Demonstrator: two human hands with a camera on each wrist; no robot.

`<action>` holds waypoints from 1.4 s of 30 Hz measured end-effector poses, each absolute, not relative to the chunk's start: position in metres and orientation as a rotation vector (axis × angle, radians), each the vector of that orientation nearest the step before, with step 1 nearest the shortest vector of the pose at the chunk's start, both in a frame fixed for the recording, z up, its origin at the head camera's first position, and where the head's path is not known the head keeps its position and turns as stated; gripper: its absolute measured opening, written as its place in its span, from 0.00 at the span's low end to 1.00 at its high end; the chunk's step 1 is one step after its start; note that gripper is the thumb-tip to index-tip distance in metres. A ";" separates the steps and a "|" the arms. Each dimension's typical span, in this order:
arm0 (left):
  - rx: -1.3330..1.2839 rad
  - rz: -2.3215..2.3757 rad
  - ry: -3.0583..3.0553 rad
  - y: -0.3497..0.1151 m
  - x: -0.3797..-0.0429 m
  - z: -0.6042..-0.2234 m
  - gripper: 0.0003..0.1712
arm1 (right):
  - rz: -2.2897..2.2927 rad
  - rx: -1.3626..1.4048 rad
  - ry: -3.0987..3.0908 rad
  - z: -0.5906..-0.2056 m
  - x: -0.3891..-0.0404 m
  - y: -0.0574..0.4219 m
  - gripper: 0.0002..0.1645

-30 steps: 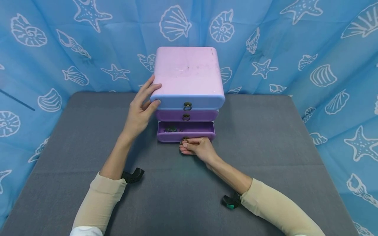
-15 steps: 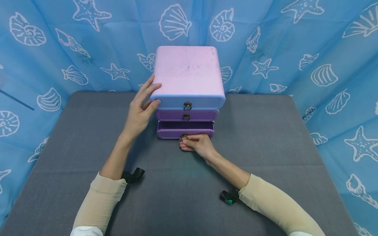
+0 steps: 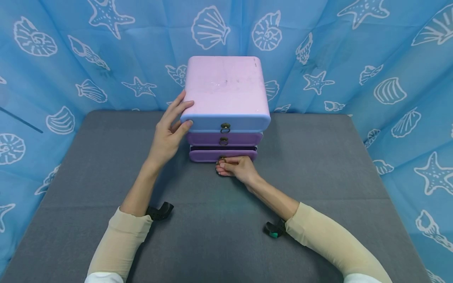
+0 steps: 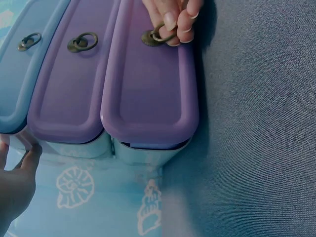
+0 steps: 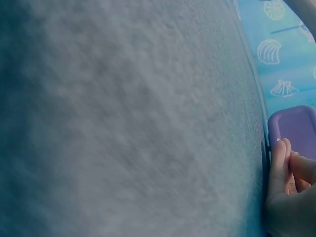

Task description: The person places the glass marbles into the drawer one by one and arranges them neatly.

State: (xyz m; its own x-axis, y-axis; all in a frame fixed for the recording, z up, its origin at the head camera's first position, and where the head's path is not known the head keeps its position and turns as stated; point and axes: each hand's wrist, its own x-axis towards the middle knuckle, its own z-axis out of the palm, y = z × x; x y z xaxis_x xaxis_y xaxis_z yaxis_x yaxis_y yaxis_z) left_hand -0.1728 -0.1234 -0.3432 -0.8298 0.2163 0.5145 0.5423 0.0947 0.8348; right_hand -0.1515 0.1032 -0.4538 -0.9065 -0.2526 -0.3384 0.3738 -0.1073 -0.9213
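A small storage cabinet (image 3: 226,88) with a pink top stands at the back of the table. Its blue top drawer (image 3: 201,123) and purple middle drawer (image 3: 201,138) each have a bronze ring pull. The purple bottom drawer (image 3: 202,156) sticks out slightly, leaving a narrow dark gap above its front; its inside is hidden. My right hand (image 3: 240,169) pinches the bottom drawer's ring pull (image 4: 149,38) between thumb and fingers. Against the cabinet's left side rests my left hand (image 3: 165,135), fingers extended, thumb by the blue front's corner.
A grey cloth covers the table (image 3: 212,236). Behind and beside it hangs a blue curtain (image 3: 148,39) with white shells and starfish. Black wrist devices (image 3: 160,211) sit on both forearms.
The bottom drawer has slid inward, and the opening where small dark items showed has shrunk to a slit. My right hand moved with it toward the cabinet; my left hand stayed put.
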 end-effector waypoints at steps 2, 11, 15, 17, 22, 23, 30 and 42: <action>-0.755 -1.794 -2.115 -0.124 -0.173 -0.343 0.24 | -2.054 0.134 1.770 -0.454 -0.154 0.103 0.15; -0.751 -1.783 -2.123 -0.123 -0.173 -0.341 0.24 | -2.038 0.130 1.798 -0.455 -0.163 0.103 0.15; -0.766 -1.775 -2.108 -0.121 -0.173 -0.342 0.24 | -2.036 0.127 1.807 -0.456 -0.165 0.104 0.16; -0.776 -1.763 -2.105 -0.119 -0.174 -0.342 0.24 | -2.027 0.141 1.820 -0.455 -0.166 0.105 0.15; -0.769 -1.728 -2.119 -0.115 -0.174 -0.341 0.25 | -1.991 0.136 1.868 -0.453 -0.168 0.108 0.14; -0.763 -1.723 -2.124 -0.115 -0.174 -0.341 0.25 | -1.987 0.129 1.871 -0.453 -0.169 0.108 0.15; -0.731 -1.697 -2.157 -0.113 -0.174 -0.339 0.27 | -1.968 0.100 1.842 -0.454 -0.171 0.111 0.16; -0.713 -1.588 -2.191 -0.113 -0.173 -0.344 0.31 | -1.894 0.137 1.785 -0.452 -0.167 0.115 0.16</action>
